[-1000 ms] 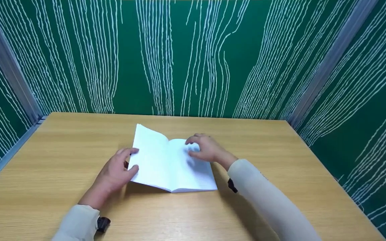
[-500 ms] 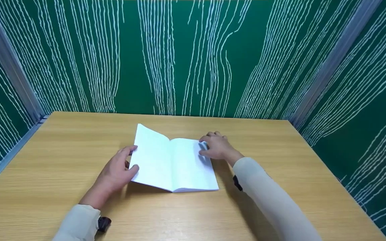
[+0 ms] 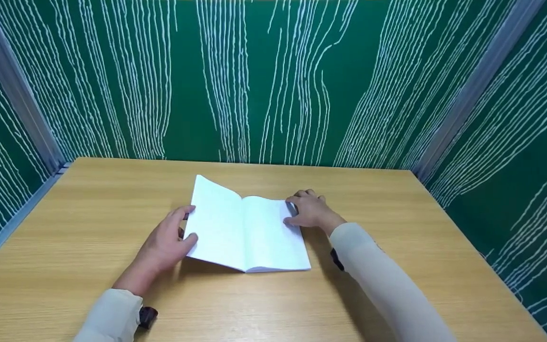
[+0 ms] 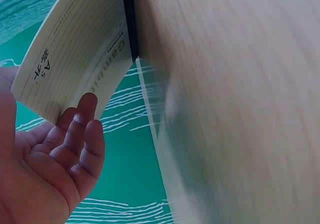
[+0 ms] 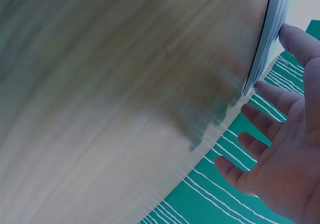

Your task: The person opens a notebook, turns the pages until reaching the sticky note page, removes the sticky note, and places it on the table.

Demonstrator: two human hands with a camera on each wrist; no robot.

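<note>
An open notebook (image 3: 219, 223) with blank-looking white pages stands on the table, its left half tilted up and its right half lying low. My left hand (image 3: 162, 242) grips the raised left edge, thumb on the page and fingers behind. The left wrist view shows the underside of that half, a ruled cover (image 4: 75, 48) with lettering and handwriting, and the left hand (image 4: 60, 159) beneath it. At the upper right corner, my right hand (image 3: 311, 210) touches the right page with thumb and forefinger. In the right wrist view the right hand's (image 5: 285, 149) fingers are spread beside the page stack.
The wooden table (image 3: 254, 308) spreads around the notebook. Green panels (image 3: 273, 95) with white wavy lines rise behind and at both sides, joined by grey metal posts (image 3: 482, 85). Dark devices (image 3: 146, 317) sit at both wrists, below the sleeves.
My right hand has slid right across the right page to its outer edge, near the top corner, and has settled there. The left hand keeps its hold on the left half.
</note>
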